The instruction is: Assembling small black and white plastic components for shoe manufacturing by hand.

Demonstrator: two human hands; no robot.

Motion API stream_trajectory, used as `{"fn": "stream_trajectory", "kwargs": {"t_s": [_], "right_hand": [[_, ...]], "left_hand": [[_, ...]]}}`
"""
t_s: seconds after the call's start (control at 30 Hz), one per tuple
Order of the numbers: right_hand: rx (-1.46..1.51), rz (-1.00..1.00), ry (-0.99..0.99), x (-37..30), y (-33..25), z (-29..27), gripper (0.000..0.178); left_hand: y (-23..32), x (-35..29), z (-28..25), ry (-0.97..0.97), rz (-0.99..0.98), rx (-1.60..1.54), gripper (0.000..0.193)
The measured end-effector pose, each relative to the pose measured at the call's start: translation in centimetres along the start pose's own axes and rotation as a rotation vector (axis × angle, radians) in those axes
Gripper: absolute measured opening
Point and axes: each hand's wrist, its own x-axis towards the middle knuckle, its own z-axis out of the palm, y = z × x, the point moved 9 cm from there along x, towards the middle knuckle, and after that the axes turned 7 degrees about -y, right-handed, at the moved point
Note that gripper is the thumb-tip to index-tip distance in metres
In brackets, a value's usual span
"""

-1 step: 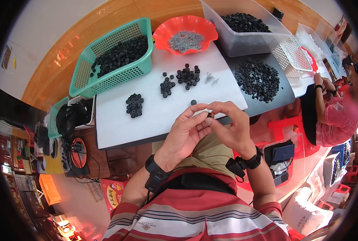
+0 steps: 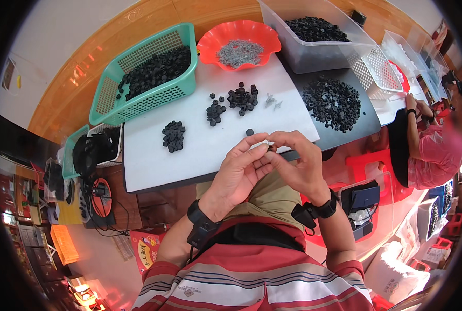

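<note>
My left hand (image 2: 239,173) and my right hand (image 2: 299,161) meet fingertip to fingertip over the near edge of the white tabletop (image 2: 200,155). Both pinch one small black part (image 2: 271,149); most of it is hidden by my fingers. A single black part (image 2: 249,132) lies just beyond my hands. Farther out on the tabletop are small piles of black parts (image 2: 174,136) (image 2: 215,111) (image 2: 243,97) and a few grey screws (image 2: 272,101). Both wrists wear black bands.
At the back stand a green basket (image 2: 185,85) of black parts, a red bowl (image 2: 210,44) of grey screws and a clear bin (image 2: 314,59) of black parts. A big black pile (image 2: 332,101) lies on the right. Another person (image 2: 433,150) sits far right.
</note>
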Motion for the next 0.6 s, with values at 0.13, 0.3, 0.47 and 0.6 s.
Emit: {"fn": "stream_trajectory", "kwargs": {"t_s": [0.13,0.3,0.47,0.6], "right_hand": [[0.066,0.027,0.025,-0.31,0.47,0.08,0.035],[0.083,0.007,0.034,-0.62,0.88,0.10,0.035],[0.063,-0.018,0.039,-0.62,0.61,-0.06,0.035],[0.053,-0.031,0.025,-0.64,0.57,-0.08,0.037]], "left_hand": [[-0.11,-0.10,-0.23,-0.013,-0.002,-0.003,0.030],[-0.44,0.03,-0.61,-0.012,-0.002,0.001,0.034],[-0.41,0.01,-0.48,0.025,0.004,0.033,0.035],[-0.58,0.06,-0.66,0.024,0.001,0.038,0.034]]}}
